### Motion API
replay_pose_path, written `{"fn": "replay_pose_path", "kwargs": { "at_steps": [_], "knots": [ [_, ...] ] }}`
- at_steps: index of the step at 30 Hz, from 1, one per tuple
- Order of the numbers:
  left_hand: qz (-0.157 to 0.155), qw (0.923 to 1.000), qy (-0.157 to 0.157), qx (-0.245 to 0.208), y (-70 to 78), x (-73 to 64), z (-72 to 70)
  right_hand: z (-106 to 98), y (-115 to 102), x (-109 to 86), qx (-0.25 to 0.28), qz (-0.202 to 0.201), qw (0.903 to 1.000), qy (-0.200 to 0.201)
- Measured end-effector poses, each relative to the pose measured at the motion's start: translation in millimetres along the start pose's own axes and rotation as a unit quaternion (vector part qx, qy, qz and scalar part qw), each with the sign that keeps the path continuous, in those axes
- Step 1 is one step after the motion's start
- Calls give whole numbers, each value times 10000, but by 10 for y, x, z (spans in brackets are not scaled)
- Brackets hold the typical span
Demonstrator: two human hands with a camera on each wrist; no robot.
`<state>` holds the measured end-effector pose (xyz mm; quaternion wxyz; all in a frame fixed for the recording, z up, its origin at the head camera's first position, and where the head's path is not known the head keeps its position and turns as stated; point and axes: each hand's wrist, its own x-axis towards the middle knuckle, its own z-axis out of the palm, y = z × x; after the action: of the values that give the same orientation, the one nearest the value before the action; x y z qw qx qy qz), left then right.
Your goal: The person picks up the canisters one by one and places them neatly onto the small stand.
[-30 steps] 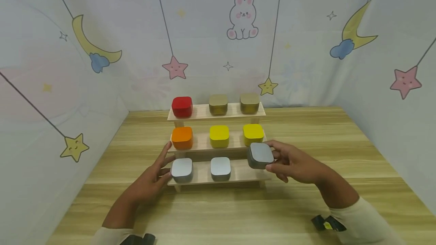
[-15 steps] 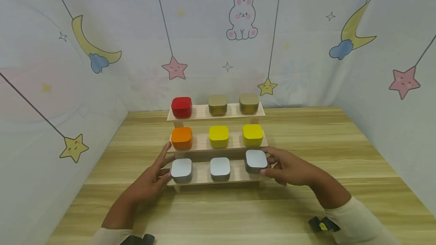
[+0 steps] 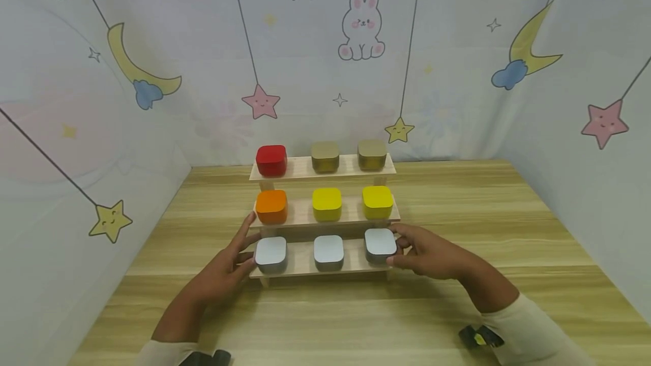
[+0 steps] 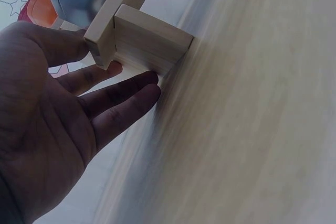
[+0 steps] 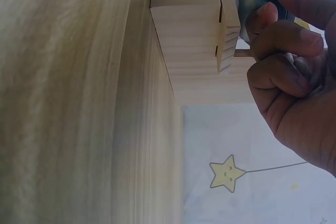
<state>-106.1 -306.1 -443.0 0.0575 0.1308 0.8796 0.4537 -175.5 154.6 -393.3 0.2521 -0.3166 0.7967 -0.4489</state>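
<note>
A three-tier wooden stand (image 3: 302,267) holds rounded square blocks. On its lowest tier sit a left grey block (image 3: 271,252), a middle grey block (image 3: 328,251) and a right grey block (image 3: 380,243), all with pale tops. My right hand (image 3: 432,253) pinches the right one from its outer side, thumb in front, and the block rests at the shelf's right end. My left hand (image 3: 224,270) stays at the stand's left end with fingers extended. In the left wrist view its thumb lies at the shelf board's end (image 4: 102,38) and its fingertips reach the wooden leg (image 4: 149,38).
The middle tier carries an orange block (image 3: 272,207) and two yellow blocks (image 3: 327,204). Above them, the top tier bears a red block (image 3: 272,161) and two olive-tan blocks (image 3: 325,157). Under the stand is a wood-grain table (image 3: 325,326); a printed curtain (image 3: 305,61) surrounds its back and sides.
My right hand has brought the right grey block down and slightly left, from above the lowest tier onto its right end. The left hand has kept its place.
</note>
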Motion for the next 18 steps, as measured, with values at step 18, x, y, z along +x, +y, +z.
{"fn": "replay_pose_path", "kwargs": {
  "at_steps": [18],
  "knots": [
    [70, 10000, -3, -22, -12, 0, 1, 22, 24, 17, -81, 72, 9999, 5]
  ]
}}
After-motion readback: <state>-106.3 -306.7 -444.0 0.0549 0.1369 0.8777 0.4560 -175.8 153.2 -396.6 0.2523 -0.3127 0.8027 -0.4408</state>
